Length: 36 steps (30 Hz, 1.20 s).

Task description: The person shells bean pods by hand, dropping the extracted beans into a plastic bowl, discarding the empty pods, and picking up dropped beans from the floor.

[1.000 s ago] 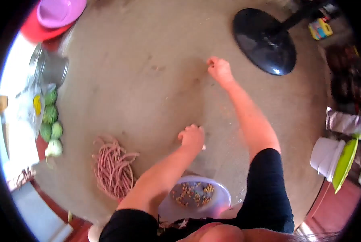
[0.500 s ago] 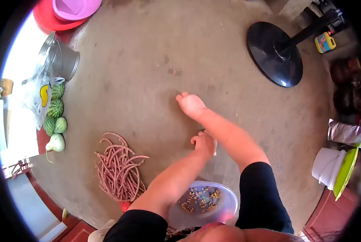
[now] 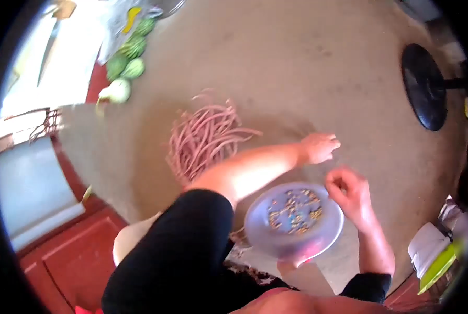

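A pile of long pink-red bean pods [image 3: 205, 137] lies on the grey-brown floor at the left. My left hand [image 3: 320, 148] is right of the pile, above the floor, fingers somewhat spread with nothing visible in them. My right hand [image 3: 351, 193] is at the right rim of a pale purple bowl [image 3: 255, 230], its thumb and forefinger curled together; whatever they hold, if anything, is too small to name. Small pale and brown pieces lie inside the bowl, which rests near my lap.
Green melons [image 3: 133, 47] and a pale gourd [image 3: 120, 90] sit at the upper left. A black round stand base [image 3: 424, 87] is at the far right. A white bucket [image 3: 427, 245] with a green lid [image 3: 441, 268] stands at the lower right.
The view has turned, so the pods and bowl appear further up and right. My right hand has come back to the bowl, and my left hand has moved out and opened.
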### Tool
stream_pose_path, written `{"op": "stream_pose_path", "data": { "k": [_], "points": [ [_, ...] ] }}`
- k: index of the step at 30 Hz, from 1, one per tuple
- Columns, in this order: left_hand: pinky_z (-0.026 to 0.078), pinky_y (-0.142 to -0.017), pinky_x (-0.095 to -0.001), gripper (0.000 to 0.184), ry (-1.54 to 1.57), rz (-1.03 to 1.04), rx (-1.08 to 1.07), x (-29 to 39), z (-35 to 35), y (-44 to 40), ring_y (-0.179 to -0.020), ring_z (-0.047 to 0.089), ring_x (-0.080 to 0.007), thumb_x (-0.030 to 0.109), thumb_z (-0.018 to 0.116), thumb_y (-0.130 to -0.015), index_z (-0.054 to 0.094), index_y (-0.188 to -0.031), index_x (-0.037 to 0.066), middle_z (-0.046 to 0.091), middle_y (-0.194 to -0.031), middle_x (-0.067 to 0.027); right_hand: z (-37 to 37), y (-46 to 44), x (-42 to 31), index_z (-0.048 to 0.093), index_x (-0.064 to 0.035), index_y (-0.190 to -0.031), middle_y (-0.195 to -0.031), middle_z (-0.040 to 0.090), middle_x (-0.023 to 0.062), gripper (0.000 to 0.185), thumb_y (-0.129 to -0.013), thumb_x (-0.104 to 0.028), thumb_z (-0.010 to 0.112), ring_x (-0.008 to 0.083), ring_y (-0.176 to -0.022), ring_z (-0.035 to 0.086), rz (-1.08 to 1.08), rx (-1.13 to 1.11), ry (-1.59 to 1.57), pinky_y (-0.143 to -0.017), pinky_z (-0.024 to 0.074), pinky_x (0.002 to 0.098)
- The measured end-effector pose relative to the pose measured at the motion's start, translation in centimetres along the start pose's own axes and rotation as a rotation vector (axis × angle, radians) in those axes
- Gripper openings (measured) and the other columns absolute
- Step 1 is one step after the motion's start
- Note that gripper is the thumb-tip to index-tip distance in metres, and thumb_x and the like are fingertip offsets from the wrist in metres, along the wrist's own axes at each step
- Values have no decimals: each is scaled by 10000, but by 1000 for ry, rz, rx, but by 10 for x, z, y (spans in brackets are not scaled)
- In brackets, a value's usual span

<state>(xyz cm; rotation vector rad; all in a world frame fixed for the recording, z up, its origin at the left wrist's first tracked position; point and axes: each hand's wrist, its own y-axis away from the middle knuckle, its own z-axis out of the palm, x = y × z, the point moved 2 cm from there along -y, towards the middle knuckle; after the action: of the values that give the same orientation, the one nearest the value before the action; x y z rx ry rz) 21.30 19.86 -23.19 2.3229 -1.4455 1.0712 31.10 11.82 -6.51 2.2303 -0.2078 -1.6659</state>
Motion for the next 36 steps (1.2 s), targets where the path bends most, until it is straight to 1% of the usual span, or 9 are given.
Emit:
{"op": "stream_pose_path", "data": {
  "k": [6, 8, 10, 12, 18, 23, 28, 32, 36],
  "points": [
    [467, -707, -369, 125, -99, -347, -375, 5, -145, 150, -807, 565, -266, 211, 540, -787, 583, -827, 101, 579, -824, -78, 93, 110, 62, 553, -31, -927, -824, 569, 103, 221, -713, -7, 603, 221, -695, 593, -23, -313, 304, -622, 481, 315],
    [464, -666, -398, 236, -167, -443, -299, -9, -207, 214, -730, 586, -256, 330, 523, -763, 600, -774, 108, 596, -775, -96, 102, 129, 46, 546, -35, -957, -852, 570, 121, 261, -704, -15, 608, 267, -722, 590, -24, -288, 435, -637, 484, 338],
    [465, -656, -410, 325, -326, -851, -366, -27, -254, 269, -721, 586, -315, 381, 500, -795, 599, -756, 74, 598, -784, -129, 102, 140, 21, 538, -39, -988, -879, 571, 139, 302, -695, -23, 613, 314, -748, 587, -31, -245, 575, -651, 487, 361],
    [470, -694, -417, 280, -368, -860, -118, -39, -281, 300, -778, 590, -332, 340, 492, -807, 613, -824, 87, 603, -815, -147, 95, 149, -19, 537, -25, -988, -880, 575, 147, 296, -703, -37, 614, 341, -777, 586, 4, -309, 600, -658, 493, 362],
    [459, -773, -414, 199, -363, -801, 135, -106, -239, 265, -881, 570, -321, 224, 519, -770, 601, -869, 72, 591, -898, -155, 127, 159, -136, 538, -40, -1023, -905, 588, 139, 284, -755, -109, 603, 294, -792, 602, 265, -229, 307, -676, 491, 367],
    [456, -752, -414, 161, -582, -941, 150, -161, -183, 252, -851, 559, -308, 216, 557, -746, 652, -766, 87, 576, -838, -136, 201, 156, -116, 548, -8, -1003, -905, 595, 161, 276, -742, -74, 608, 274, -817, 606, 150, -108, 326, -709, 487, 351],
    [452, -673, -367, 237, 0, -930, 244, -93, -239, 240, -727, 597, -252, 276, 608, -750, 631, -873, 75, 614, -756, -119, 216, 175, -105, 559, -28, -884, -798, 577, 167, 170, -731, -98, 575, 328, -746, 574, -169, -249, 699, -661, 467, 410],
    [441, -611, -238, 118, 243, -709, 228, 10, -279, 241, -655, 525, -68, 128, 642, -764, 607, -836, 41, 578, -677, -1, 204, 177, -108, 554, -31, -864, -731, 570, 182, 146, -741, -110, 561, 345, -684, 578, -81, 2, 545, -612, 465, 428],
    [444, -627, -233, 256, 610, -564, 116, 138, -294, 229, -691, 539, -75, 65, 609, -783, 563, -1029, 11, 604, -759, -28, 179, 173, -137, 564, -2, -924, -792, 596, 195, 192, -770, -118, 568, 325, -712, 599, -116, 278, 284, -626, 480, 377]
  ]
}}
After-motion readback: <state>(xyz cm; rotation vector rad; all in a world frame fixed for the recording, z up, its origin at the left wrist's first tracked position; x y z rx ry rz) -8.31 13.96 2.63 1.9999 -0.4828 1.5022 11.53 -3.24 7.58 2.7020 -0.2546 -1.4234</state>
